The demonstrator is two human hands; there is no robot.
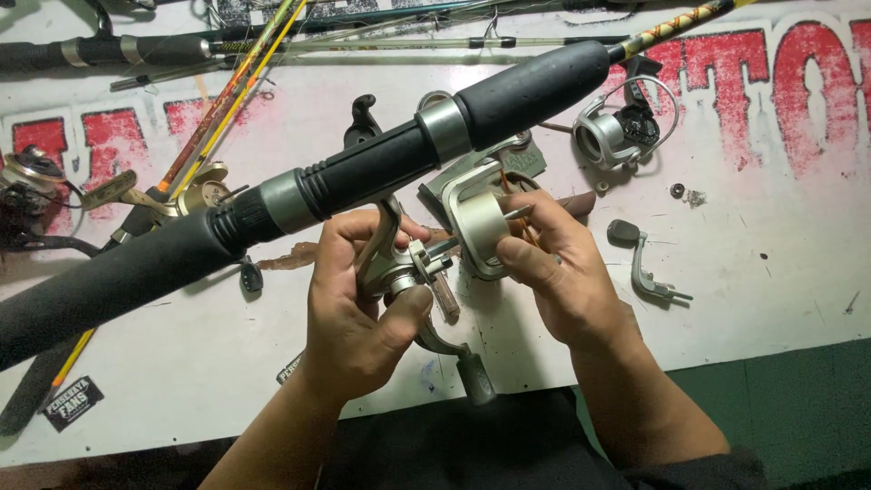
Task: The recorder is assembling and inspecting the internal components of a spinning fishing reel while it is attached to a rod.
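A thick black fishing rod handle (381, 168) with silver rings runs diagonally across the view, from lower left to upper right. Under it hangs a silver spinning reel body (399, 272), and my left hand (358, 313) is wrapped around that body, thumb pressed on its side. The reel's crank handle (463, 363) points down toward me. My right hand (553, 268) pinches the silver spool (476, 227) at the reel's front, fingers on its rim. A thin shaft shows between body and spool.
On the white painted table (771, 254) lie a second silver reel (621, 127) at upper right, a loose grey crank handle (644, 268), a small washer (677, 190), an old reel (32, 191) at far left, and several thin rods (236, 86) along the back.
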